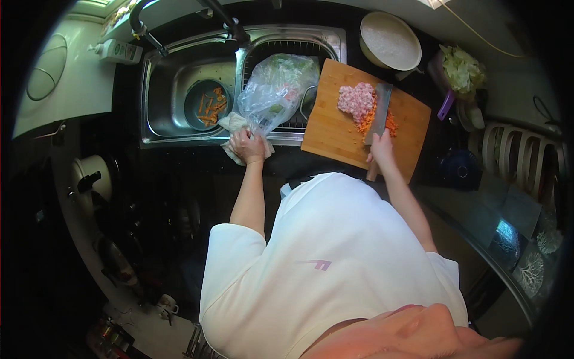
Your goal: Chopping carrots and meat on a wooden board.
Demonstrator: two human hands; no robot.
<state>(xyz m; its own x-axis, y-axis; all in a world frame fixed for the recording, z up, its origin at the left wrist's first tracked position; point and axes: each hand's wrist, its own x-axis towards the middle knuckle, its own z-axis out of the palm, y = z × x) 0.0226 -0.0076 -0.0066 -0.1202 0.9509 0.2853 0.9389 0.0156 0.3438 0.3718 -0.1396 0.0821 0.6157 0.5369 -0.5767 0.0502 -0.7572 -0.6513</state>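
Observation:
My right hand grips a cleaver, its blade lying over a wooden cutting board. Left of the blade is a heap of pink minced meat; chopped orange vegetable, perhaps carrot, shows on both sides of it. At the front rim of the double sink, my left hand holds a pale crumpled cloth, beside the gathered end of a clear plastic bag with green contents. The hand covers part of the cloth.
Orange peelings lie in a round bowl in the left basin of the steel sink. A black faucet stands behind. A cream bowl is behind the board; leafy vegetable and a purple handle are at right.

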